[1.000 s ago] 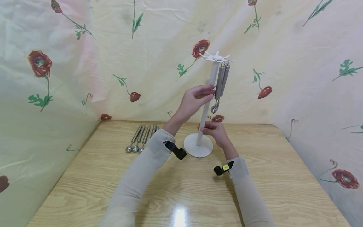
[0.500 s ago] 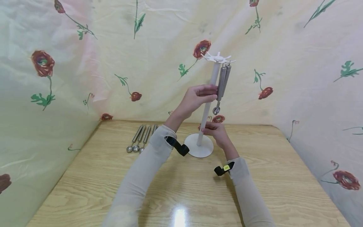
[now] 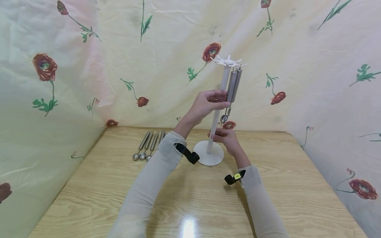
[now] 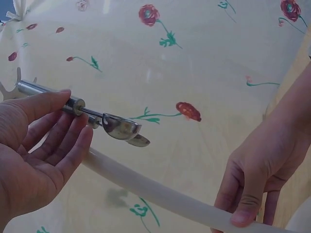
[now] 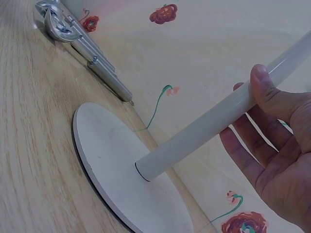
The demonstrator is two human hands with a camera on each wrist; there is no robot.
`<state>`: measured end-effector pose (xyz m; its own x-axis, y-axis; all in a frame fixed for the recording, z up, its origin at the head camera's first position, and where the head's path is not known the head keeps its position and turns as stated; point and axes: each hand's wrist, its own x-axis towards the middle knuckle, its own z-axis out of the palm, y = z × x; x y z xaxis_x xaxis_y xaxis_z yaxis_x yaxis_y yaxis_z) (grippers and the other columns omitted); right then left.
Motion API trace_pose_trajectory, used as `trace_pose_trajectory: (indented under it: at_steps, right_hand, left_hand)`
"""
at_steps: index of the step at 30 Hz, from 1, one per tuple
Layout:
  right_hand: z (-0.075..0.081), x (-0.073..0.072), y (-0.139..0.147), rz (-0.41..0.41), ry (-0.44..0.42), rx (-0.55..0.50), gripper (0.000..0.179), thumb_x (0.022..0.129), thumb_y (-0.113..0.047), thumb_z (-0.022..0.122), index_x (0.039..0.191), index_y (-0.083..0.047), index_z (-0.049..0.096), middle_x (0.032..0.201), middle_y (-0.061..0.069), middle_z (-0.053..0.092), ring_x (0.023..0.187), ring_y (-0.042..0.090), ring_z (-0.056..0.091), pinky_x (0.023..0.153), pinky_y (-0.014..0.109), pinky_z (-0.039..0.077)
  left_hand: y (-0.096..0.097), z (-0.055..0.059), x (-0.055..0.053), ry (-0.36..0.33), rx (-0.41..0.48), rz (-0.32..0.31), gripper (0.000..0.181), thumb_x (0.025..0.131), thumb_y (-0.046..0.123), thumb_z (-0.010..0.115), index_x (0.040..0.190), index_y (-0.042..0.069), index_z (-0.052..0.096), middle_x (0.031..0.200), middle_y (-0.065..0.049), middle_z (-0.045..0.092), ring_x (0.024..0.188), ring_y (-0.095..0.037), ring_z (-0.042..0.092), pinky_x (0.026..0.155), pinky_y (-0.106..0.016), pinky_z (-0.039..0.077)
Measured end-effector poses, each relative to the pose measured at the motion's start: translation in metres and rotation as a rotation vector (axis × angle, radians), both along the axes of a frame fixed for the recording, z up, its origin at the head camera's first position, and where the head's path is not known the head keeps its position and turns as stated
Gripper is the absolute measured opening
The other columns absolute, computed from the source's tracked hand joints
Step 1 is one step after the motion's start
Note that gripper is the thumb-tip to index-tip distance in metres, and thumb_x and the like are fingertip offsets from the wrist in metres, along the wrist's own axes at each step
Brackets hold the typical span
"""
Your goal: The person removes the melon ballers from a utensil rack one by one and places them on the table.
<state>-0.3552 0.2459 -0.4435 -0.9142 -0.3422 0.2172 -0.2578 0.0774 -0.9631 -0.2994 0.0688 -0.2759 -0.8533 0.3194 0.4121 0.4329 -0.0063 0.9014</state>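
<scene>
A white stand has an upright pole (image 3: 215, 122), a round base (image 3: 209, 162) and a ring of hooks (image 3: 228, 62) at the top. Two steel scoops hang from the hooks on the right. My left hand (image 3: 206, 104) pinches the lower handle of the nearer scoop (image 3: 231, 84), thumb on one side and fingertips on the other. Its round bowl (image 4: 121, 127) shows below the grip in the left wrist view. Just behind hangs the other scoop (image 3: 237, 86), its head partly covered. Low on the pole, my right hand (image 3: 227, 139) grips it between thumb and fingers.
Several similar steel scoops (image 3: 143, 156) lie side by side on the wooden table (image 3: 214, 201), left of the base, some hidden behind the left forearm. A flowered cloth (image 3: 166, 66) rises behind the table and along both sides.
My left hand has shifted slightly right and down with the nearer scoop. That scoop's bowl now sits lower and apart from the other's. My right hand keeps its place on the pole.
</scene>
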Motion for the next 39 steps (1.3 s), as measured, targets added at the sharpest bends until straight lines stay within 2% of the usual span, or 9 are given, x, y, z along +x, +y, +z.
trace_pose_trajectory:
  at_steps: [6,8,15,21,26,31,39]
  right_hand:
    - [0.0,0.001,0.0,-0.001,-0.002,0.002,0.041,0.097,-0.008,0.069,0.131,0.013,0.06,0.111,0.011,0.077,0.097,0.005,0.072,0.088,0.024,0.06]
    - [0.0,0.001,0.0,-0.001,0.002,-0.001,0.04,0.096,-0.007,0.07,0.13,0.012,0.061,0.112,0.013,0.076,0.097,0.005,0.072,0.088,0.025,0.06]
    - [0.0,0.003,0.0,0.016,0.025,-0.024,0.039,0.096,-0.006,0.07,0.128,0.014,0.062,0.101,-0.004,0.078,0.096,0.005,0.072,0.086,0.025,0.061]
    - [0.002,0.004,0.0,0.008,0.009,-0.009,0.039,0.096,-0.005,0.068,0.13,0.014,0.061,0.095,-0.014,0.076,0.096,0.005,0.072,0.087,0.023,0.06]
    - [0.001,0.003,0.0,0.012,0.016,-0.014,0.042,0.096,-0.005,0.069,0.131,0.016,0.058,0.095,-0.013,0.076,0.096,0.004,0.072,0.087,0.024,0.06]
    - [0.0,0.001,0.001,0.011,0.019,-0.013,0.044,0.096,-0.006,0.069,0.132,0.017,0.056,0.096,-0.012,0.077,0.097,0.006,0.072,0.088,0.024,0.06]
    - [-0.003,-0.002,0.001,0.019,0.017,-0.022,0.043,0.097,-0.005,0.068,0.132,0.017,0.056,0.095,-0.014,0.076,0.096,0.005,0.072,0.086,0.023,0.06]
  left_hand:
    - [0.0,-0.001,0.0,0.004,0.001,0.005,0.04,0.092,0.011,0.076,0.131,0.004,0.067,0.121,-0.016,0.073,0.106,-0.02,0.07,0.1,-0.036,0.056]
    - [0.001,-0.001,0.0,-0.001,0.004,0.009,0.041,0.092,0.011,0.076,0.131,0.005,0.068,0.12,-0.016,0.073,0.105,-0.019,0.07,0.099,-0.035,0.057]
    - [0.002,-0.001,0.002,-0.004,0.031,0.015,0.04,0.091,0.01,0.077,0.129,0.004,0.068,0.119,-0.017,0.073,0.101,-0.018,0.07,0.095,-0.033,0.058]
    - [0.004,0.001,0.005,-0.012,0.068,-0.009,0.039,0.092,0.009,0.075,0.13,0.003,0.067,0.122,-0.017,0.072,0.102,-0.021,0.072,0.094,-0.033,0.06]
    - [0.008,0.005,0.008,0.017,0.099,-0.025,0.038,0.093,0.007,0.074,0.13,0.001,0.067,0.122,-0.019,0.072,0.102,-0.023,0.073,0.092,-0.034,0.061]
    - [0.011,0.007,0.01,0.047,0.104,-0.043,0.037,0.093,0.005,0.074,0.129,-0.001,0.068,0.118,-0.021,0.073,0.096,-0.019,0.074,0.09,-0.034,0.062]
    - [0.003,-0.001,0.015,0.065,0.073,-0.036,0.038,0.093,0.006,0.074,0.13,0.001,0.068,0.117,-0.021,0.073,0.094,-0.014,0.072,0.091,-0.032,0.061]
